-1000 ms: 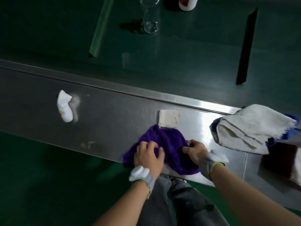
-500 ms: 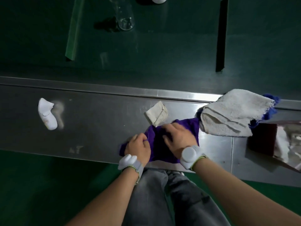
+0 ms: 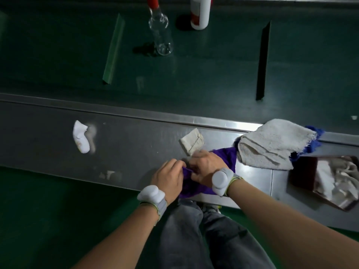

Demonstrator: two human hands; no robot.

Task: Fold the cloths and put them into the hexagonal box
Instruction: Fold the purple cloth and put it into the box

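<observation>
A purple cloth (image 3: 226, 158) lies on the steel ledge (image 3: 126, 144) near its front edge, partly bunched under my hands. My left hand (image 3: 169, 177) pinches its left edge. My right hand (image 3: 206, 167) presses on its middle, fingers gripping the fabric next to the left hand. A small folded beige cloth (image 3: 191, 141) rests just behind my hands. To the right lies a folded white towel (image 3: 272, 144) with a blue fringe. The dark red box (image 3: 303, 171) at the right edge holds pale cloths; its shape is cut off.
A white glove-like object (image 3: 80, 137) lies on the ledge at the left. On the green belt behind stand a clear glass bottle (image 3: 161, 33) and a white bottle (image 3: 200, 12). A green strip (image 3: 113, 51) and a black strip (image 3: 262, 61) lie on the belt.
My hands have drawn together over the purple cloth, gathering its left part toward the right. The cloth now covers less of the ledge.
</observation>
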